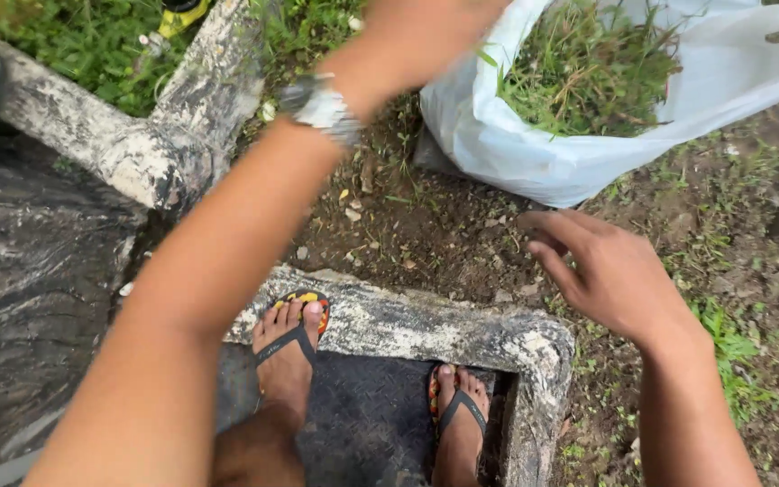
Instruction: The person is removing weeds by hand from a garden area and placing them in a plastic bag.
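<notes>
Over bare soil (426, 230) | right hand (610, 275) open | left hand (407, 41) at white bag (534, 153) rim

This is an outdoor garden or yard plot. Bare dark soil (444, 234) strewn with dead leaves lies between weathered concrete borders (426, 325), with patches of green grass (83, 54) beyond. A white plastic bag (534, 153) stuffed with pulled weeds (579, 81) sits on the dirt, and feet in flip-flops (286, 347) stand on the edging.

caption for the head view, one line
Left hand at a white bag of weeds; right hand above bare soil.
</notes>
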